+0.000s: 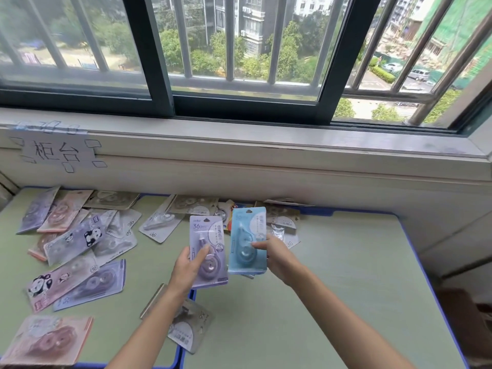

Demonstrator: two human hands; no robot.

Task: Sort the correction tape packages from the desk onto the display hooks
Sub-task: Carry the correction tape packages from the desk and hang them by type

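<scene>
My left hand (187,270) holds a purple correction tape package (209,235) upright above the desk, thumb across its front. Beside it, my right hand (277,255) grips a light blue correction tape package (247,233), also upright. The two packages are side by side, almost touching. Several more packages lie scattered on the green desk (332,288): panda-print ones (73,239), a pink one (46,339) at the front left, a grey one (190,326) under my left forearm. No display hooks are in view.
A white windowsill (266,145) and barred window stand behind the desk. A paper label (57,151) with handwritten characters is taped at the left of the sill. The desk's right half holds no packages. A brown object (468,315) stands right of the desk.
</scene>
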